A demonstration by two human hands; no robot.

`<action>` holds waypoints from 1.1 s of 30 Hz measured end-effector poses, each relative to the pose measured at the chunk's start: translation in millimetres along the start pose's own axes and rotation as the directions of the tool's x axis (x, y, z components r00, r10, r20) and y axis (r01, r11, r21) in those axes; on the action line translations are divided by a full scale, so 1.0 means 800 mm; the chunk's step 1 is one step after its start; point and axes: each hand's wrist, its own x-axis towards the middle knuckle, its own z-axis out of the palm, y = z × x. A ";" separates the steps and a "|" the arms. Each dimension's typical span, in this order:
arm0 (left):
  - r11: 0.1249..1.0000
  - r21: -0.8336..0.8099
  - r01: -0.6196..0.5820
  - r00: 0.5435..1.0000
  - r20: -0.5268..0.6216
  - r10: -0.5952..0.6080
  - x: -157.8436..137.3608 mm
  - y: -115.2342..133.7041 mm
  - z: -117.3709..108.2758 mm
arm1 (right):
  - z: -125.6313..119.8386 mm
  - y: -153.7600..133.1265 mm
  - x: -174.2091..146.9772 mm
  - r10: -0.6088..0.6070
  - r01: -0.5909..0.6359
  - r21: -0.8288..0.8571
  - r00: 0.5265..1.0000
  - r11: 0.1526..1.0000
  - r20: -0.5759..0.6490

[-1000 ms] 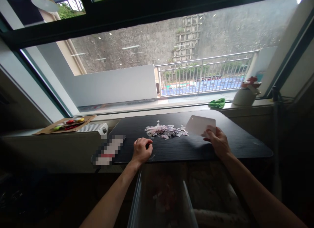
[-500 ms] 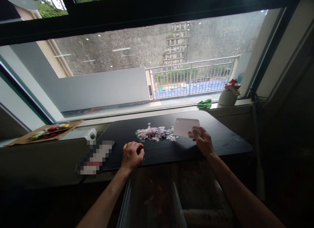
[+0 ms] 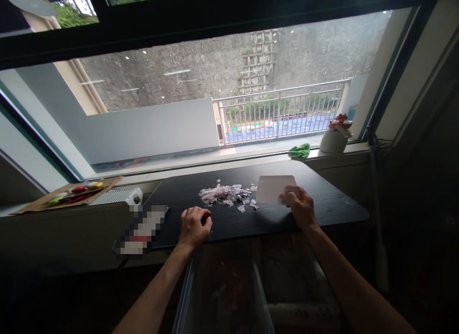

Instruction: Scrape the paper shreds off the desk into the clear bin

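Observation:
My right hand (image 3: 301,207) grips a flat white plastic scraper (image 3: 274,188) by its right edge, thumb on the near face. The scraper is tilted up over the dark table (image 3: 332,200), beside the right end of a pile of paper scraps (image 3: 225,194). A few scraps lie loose in front of the pile; whether the scraper's lower edge touches the tabletop, I cannot tell. My left hand (image 3: 194,225) rests at the table's near edge with its fingers curled in. Nothing shows in it.
Below the near edge stands a clear plastic bin (image 3: 222,291) with some scraps inside. A blurred-out flat object (image 3: 141,231) lies at the table's left end. On the sill are a green cloth (image 3: 300,150) and a white jug with a red top (image 3: 334,139). A pole (image 3: 378,209) stands at right.
My right hand and the scraper have shifted slightly right and down, away from the pile. Several scraps now show loose near the scraper's left edge. My left hand keeps its place.

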 end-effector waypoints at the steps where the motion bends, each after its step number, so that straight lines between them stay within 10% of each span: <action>1: 1.000 0.000 -0.001 1.000 0.000 0.001 0.000 0.000 0.000 | -0.001 -0.001 -0.001 0.009 -0.009 -0.004 1.000 1.000 0.003; 16: 1.000 0.002 -0.001 1.000 0.007 0.001 0.000 0.003 -0.003 | -0.004 0.004 -0.001 -0.006 0.009 -0.079 0.999 0.997 0.038; 22: 1.000 -0.001 0.004 1.000 0.019 -0.004 -0.001 0.004 -0.004 | -0.006 -0.002 -0.005 -0.045 0.029 -0.099 0.986 0.995 -0.159; 33: 1.000 0.000 -0.004 1.000 0.001 0.004 -0.001 0.003 -0.003 | -0.004 -0.009 -0.007 0.015 -0.017 -0.032 0.998 0.999 -0.053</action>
